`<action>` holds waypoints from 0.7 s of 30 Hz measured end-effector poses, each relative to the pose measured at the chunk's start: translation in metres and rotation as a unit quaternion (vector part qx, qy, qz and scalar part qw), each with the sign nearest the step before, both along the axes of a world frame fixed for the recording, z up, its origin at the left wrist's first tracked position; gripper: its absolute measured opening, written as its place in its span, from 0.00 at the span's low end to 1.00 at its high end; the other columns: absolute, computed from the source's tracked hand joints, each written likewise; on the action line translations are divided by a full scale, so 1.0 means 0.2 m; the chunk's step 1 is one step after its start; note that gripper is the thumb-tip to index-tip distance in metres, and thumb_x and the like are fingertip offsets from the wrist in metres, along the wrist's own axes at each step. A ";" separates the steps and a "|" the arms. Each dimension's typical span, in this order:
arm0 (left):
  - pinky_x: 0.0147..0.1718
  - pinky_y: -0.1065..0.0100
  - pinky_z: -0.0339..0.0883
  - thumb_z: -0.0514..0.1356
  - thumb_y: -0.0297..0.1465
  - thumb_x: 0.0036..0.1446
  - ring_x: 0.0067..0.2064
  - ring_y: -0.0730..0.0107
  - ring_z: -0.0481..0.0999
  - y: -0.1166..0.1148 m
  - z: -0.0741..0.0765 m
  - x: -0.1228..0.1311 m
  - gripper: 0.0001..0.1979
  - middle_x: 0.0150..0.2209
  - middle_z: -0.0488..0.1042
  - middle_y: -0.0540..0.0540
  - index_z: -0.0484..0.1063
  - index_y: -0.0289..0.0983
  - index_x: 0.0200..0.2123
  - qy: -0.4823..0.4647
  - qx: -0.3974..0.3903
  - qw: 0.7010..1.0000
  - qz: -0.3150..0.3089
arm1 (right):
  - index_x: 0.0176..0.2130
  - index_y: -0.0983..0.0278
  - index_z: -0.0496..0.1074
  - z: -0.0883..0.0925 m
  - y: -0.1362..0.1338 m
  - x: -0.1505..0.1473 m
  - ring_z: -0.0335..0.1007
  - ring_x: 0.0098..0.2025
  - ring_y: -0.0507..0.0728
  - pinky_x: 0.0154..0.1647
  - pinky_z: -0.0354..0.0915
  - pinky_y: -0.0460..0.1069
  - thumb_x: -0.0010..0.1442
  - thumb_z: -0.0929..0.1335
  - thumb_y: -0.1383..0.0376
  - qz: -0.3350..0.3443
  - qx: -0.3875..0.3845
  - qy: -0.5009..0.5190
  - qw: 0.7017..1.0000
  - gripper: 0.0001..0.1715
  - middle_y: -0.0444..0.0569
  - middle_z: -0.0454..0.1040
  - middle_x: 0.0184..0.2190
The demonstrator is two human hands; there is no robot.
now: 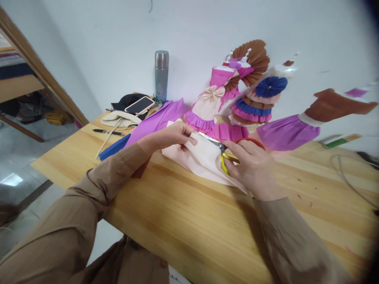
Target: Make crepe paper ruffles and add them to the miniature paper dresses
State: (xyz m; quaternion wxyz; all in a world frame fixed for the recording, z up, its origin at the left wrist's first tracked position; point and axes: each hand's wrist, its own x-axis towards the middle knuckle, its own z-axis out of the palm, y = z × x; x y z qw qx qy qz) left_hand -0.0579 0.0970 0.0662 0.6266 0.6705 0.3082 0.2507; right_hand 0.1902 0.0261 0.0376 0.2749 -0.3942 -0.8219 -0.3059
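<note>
My left hand (179, 135) pinches the upper edge of a pale pink sheet of paper (204, 157), which is folded and lies slanting over the table. In my right hand (251, 165) is a pair of scissors (221, 148) with yellow and red-orange handles. Its blades point left along the sheet's upper edge, toward my left fingers. How far the blades are apart is hard to see. Part of the sheet is hidden behind my left hand.
Small paper dresses on stands (216, 90) line the wall, one with a purple skirt (288, 132). At the left lie purple paper (156, 120), a pen (108, 131), a phone (139, 105) and a cloth pouch (120, 119). A thermos (161, 77) stands behind. Scraps dot the wooden table (177, 213).
</note>
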 end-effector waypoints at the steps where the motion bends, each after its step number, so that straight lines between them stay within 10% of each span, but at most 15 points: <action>1: 0.24 0.76 0.66 0.64 0.21 0.49 0.22 0.81 0.69 0.00 0.00 0.00 0.03 0.20 0.71 0.50 0.76 0.28 0.24 -0.003 0.002 1.000 0.000 | 0.45 0.68 0.76 0.00 0.00 0.00 0.68 0.31 0.56 0.29 0.61 0.49 0.60 0.67 0.68 0.000 0.003 -0.002 1.000 0.14 0.48 0.71 0.26; 21: 0.23 0.75 0.65 0.66 0.21 0.47 0.22 0.80 0.68 -0.01 -0.01 0.02 0.04 0.19 0.71 0.51 0.75 0.31 0.22 0.040 0.043 0.998 0.003 | 0.47 0.65 0.76 0.01 -0.01 -0.01 0.66 0.33 0.59 0.30 0.59 0.51 0.56 0.66 0.68 -0.018 -0.062 0.016 0.998 0.19 0.50 0.69 0.29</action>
